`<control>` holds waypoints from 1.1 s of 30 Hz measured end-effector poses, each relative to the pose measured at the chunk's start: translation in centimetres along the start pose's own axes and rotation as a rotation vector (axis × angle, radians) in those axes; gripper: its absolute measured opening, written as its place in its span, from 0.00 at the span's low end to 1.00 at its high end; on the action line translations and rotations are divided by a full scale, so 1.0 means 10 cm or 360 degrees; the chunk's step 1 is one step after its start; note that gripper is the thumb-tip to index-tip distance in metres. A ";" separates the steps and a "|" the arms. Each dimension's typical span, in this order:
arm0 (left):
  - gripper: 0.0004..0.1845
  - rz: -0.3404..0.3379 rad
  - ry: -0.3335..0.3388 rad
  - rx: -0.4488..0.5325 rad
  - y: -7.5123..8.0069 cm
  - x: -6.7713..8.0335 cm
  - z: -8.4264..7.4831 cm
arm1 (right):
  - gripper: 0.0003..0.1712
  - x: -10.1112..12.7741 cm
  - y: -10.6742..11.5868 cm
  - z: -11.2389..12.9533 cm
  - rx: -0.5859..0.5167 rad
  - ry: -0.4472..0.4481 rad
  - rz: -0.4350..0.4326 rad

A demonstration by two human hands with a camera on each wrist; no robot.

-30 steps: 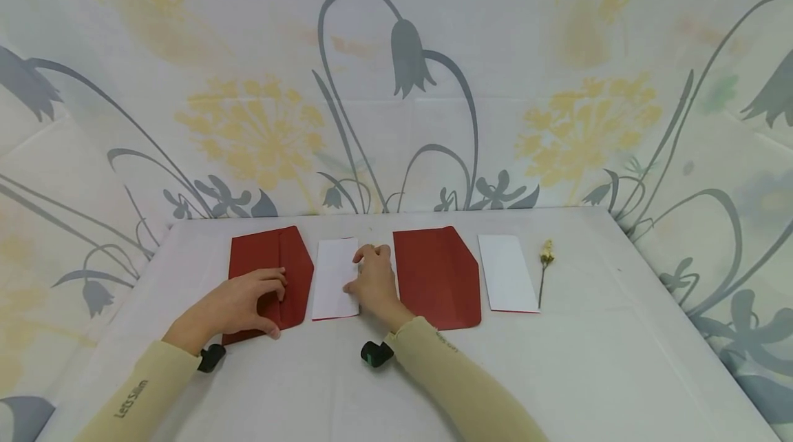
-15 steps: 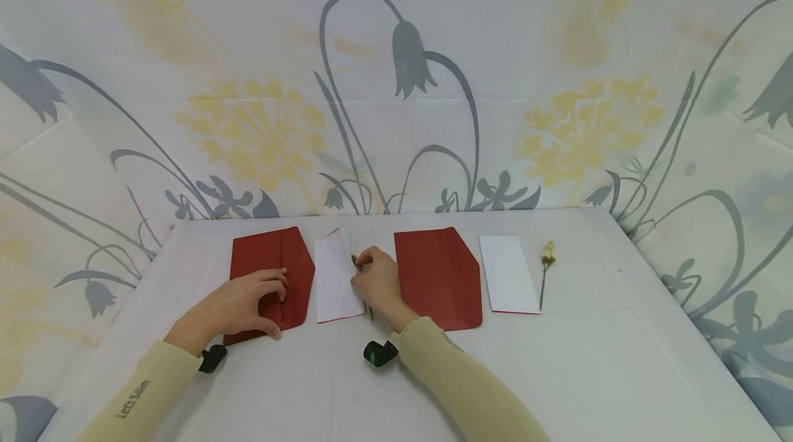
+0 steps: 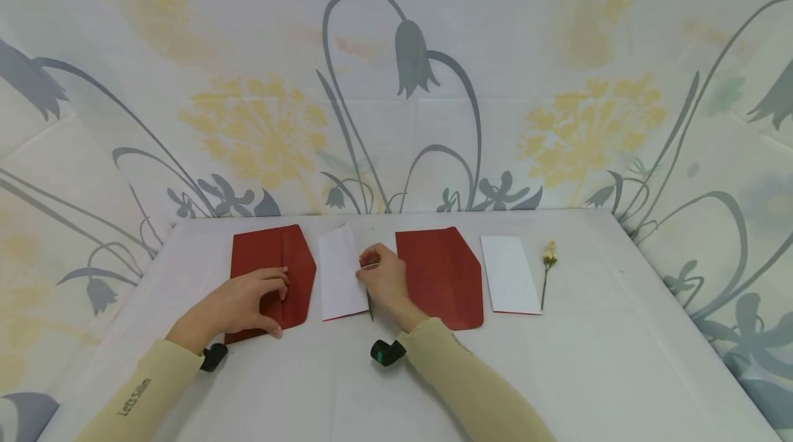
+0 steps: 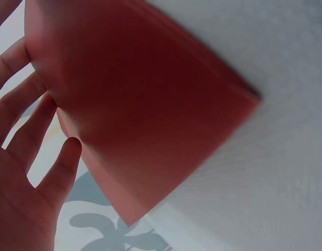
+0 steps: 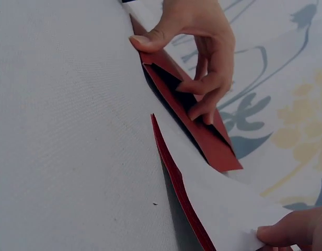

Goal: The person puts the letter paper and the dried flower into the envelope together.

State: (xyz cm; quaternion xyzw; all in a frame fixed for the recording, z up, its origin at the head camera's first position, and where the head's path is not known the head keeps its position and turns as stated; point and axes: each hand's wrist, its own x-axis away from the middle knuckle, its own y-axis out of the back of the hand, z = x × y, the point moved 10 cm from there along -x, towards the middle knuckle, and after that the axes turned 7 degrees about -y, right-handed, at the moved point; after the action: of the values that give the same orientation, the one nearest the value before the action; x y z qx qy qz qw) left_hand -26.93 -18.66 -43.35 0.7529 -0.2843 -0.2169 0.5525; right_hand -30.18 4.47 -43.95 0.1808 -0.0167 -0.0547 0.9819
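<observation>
On the left of the table lies a red envelope [image 3: 257, 249] with its flap pointing right. My left hand [image 3: 254, 301] rests on it. In the right wrist view, the left fingers curl at the pocket's parted opening and the left thumb [image 5: 145, 42] presses near its end. A folded white card [image 3: 339, 277] with red edges stands slightly lifted and tilted beside the envelope. My right hand [image 3: 385, 280] pinches its right edge; the right thumb [image 5: 276, 235] lies on the white face. A thin dark stem [image 3: 371, 311] shows below the right hand, its upper part hidden.
Right of my right hand lies a second red envelope [image 3: 440, 277]. Beyond it are another white card [image 3: 509, 273] and a small dried yellow flower [image 3: 549, 256] on a stem. A flower-printed cloth [image 3: 396, 84] hangs behind the white table [image 3: 588, 359].
My right hand has closed on the card's right edge and shifted slightly right with it, and the card has tilted. A dried flower head seen by the fingers half a second ago is now hidden.
</observation>
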 end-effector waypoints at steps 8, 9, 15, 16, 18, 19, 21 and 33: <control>0.27 -0.0029 -0.0046 -0.0021 0.03 0.00 -0.03 | 0.12 0.02 0.04 -0.01 0.0024 -0.0026 0.0069; 0.27 -0.0025 -0.0041 -0.0019 0.04 0.00 -0.03 | 0.12 0.02 0.04 -0.02 0.0029 -0.0027 0.0081; 0.27 -0.0004 -0.0037 0.0001 0.04 0.00 -0.04 | 0.15 0.01 0.04 -0.06 0.0056 -0.0029 0.0147; 0.27 -0.0002 -0.0034 0.0001 0.04 0.00 -0.04 | 0.15 0.01 0.04 -0.06 0.0061 -0.0024 0.0156; 0.27 -0.0004 -0.0043 0.0002 0.04 0.00 -0.04 | 0.15 0.01 0.04 -0.06 0.0069 -0.0010 0.0173; 0.27 -0.0002 -0.0038 0.0002 0.04 0.00 -0.03 | 0.15 0.01 0.04 -0.05 0.0074 -0.0005 0.0177; 0.27 0.0000 -0.0035 0.0006 0.04 0.00 -0.03 | 0.15 0.01 0.05 -0.04 0.0081 0.0005 0.0181; 0.27 0.0032 -0.0036 0.0004 0.02 0.00 -0.03 | 0.16 0.04 0.08 -0.01 0.0125 0.0043 0.0227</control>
State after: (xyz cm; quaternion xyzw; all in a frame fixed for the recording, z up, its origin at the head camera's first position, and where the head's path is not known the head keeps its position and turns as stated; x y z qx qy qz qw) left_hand -26.70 -18.49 -43.08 0.7483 -0.2983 -0.2195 0.5504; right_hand -29.74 5.19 -43.78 0.2182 -0.0185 0.0186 0.9756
